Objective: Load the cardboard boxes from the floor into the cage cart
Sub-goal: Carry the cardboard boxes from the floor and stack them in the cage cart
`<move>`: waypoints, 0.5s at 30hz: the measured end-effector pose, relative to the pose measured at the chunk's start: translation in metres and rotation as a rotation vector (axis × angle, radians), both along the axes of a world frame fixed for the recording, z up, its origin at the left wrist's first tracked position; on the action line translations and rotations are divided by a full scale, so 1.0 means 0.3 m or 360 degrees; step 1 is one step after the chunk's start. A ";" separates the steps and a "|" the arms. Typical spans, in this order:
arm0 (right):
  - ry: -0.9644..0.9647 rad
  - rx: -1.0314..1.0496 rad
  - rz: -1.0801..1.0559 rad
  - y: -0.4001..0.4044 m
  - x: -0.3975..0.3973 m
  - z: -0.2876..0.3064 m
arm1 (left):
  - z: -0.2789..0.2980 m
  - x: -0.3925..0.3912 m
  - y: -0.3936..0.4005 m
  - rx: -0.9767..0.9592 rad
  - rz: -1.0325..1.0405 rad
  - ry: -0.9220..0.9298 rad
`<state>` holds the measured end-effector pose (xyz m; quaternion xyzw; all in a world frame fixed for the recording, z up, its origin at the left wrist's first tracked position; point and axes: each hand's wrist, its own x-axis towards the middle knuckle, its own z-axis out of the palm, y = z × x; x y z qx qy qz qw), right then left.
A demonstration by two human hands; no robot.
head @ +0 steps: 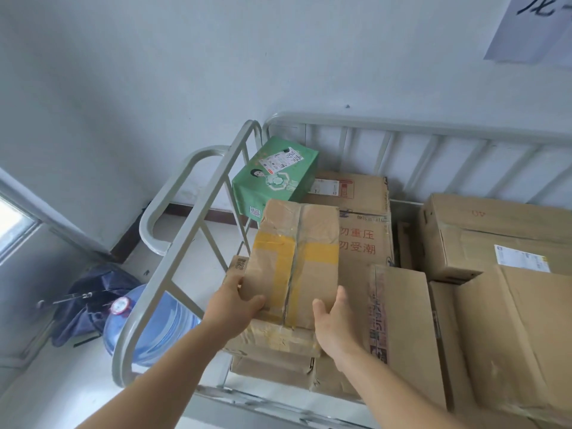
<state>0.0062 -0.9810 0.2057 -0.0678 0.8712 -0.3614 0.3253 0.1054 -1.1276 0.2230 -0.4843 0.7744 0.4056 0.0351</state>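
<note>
The brown cardboard box with yellow tape bands point(297, 261) is sitting on stacked cartons in the grey metal cage cart's point(198, 218) left corner, long axis running away, left hand point(236, 305) gripping its near-left corner, right hand point(332, 320) (fingers straight) pressing its near-right edge, both equally near.

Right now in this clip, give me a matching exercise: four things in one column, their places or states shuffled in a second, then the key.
Things
1. yellow-taped box
2. green package
3. water jug
4. umbrella

Places or states
A. on the floor outside the cage cart, against its side rail
B. held by the left hand and right hand
C. dark, lying on the floor left of the jug
D. in the cart's far left corner

Pairs: 1-B, 2-D, 3-A, 4-C
</note>
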 end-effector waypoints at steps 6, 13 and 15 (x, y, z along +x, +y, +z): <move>-0.0085 0.0048 0.0153 -0.060 0.033 -0.043 | -0.047 0.051 -0.061 0.0047 0.0075 -0.0163; -0.0093 0.0191 0.0384 -0.059 0.069 -0.093 | -0.111 0.100 -0.086 0.0057 -0.0131 -0.0371; -0.0116 0.0243 0.0454 -0.053 0.078 -0.102 | -0.125 0.119 -0.095 0.0095 -0.0167 -0.0435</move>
